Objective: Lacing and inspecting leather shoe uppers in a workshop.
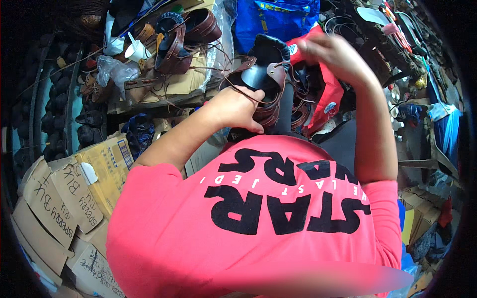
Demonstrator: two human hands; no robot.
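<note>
Hands are working apart, the nearer left hand (242, 108) gripping a brown leather shoe (276, 74) extending ahead and rightward of it, the blurred right hand (328, 52) showing by a red bag (332, 88), its grip unclear.

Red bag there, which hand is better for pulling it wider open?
Probably the right hand: it's blurred, but at the upper part of the red bag, while the left hand grips brown leather pieces.
</note>
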